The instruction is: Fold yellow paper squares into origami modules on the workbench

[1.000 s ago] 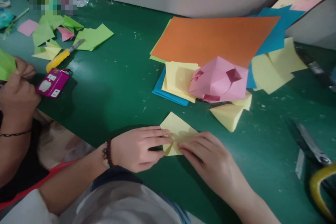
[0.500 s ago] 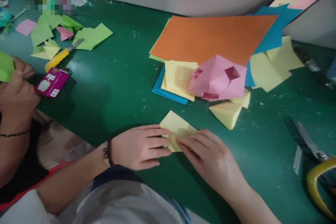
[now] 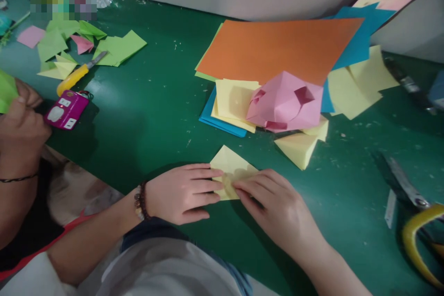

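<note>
A small piece of pale yellow paper (image 3: 233,162) lies on the green table in front of me, with a fold or flap near its lower middle. My left hand (image 3: 185,193) lies flat, its fingers stretched out and their tips on the left side of the paper. The fingers of my right hand (image 3: 275,208) are drawn together at the paper's right side, pinching its folded part. Just beyond stands a pink folded paper shape (image 3: 286,104) with several openings. Beside it are a stack of yellow paper squares (image 3: 236,99) and a yellow folded piece (image 3: 298,148).
Behind lie an orange sheet (image 3: 277,48) and blue paper (image 3: 355,46). Scissors (image 3: 421,226) rest at the right. On the left, another person's hands (image 3: 22,120) hold green paper, near a purple device (image 3: 66,110), a yellow craft knife (image 3: 74,78) and green scraps (image 3: 120,48).
The view has shifted slightly. My hands and the yellow paper keep nearly the same pose. The clock display at the upper right has advanced by one second.
</note>
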A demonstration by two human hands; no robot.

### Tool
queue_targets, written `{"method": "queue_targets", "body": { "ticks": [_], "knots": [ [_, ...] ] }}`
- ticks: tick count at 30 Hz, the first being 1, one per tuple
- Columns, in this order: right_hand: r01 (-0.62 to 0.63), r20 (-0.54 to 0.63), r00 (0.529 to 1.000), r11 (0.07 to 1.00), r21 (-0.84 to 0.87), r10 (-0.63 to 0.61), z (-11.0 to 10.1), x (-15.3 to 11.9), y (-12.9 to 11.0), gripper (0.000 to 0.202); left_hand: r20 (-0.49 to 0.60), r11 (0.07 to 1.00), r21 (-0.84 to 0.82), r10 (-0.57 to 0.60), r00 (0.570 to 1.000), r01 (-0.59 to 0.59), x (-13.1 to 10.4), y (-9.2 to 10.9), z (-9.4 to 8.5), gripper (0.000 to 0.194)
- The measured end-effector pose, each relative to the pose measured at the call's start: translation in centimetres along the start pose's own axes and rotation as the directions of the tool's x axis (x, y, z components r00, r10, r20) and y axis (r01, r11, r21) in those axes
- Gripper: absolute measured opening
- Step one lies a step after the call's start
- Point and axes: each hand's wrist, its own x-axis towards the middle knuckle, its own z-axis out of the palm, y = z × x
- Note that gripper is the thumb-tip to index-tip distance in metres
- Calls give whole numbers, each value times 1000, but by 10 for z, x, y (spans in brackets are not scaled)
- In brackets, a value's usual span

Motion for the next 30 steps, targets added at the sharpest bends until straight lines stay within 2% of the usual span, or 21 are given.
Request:
{"method": "queue_targets", "body": {
  "ticks": [22,30],
  "knots": [
    [2,-23,1000,1000,-1,-2,1,-1,0,14,63,998,61,22,998,-26,2,-1,-3,27],
    [-7,-15,1000,1000,9,7,3,-2,2,13,34,999,22,24,999,-25,3,-4,-2,28]
  ]
}}
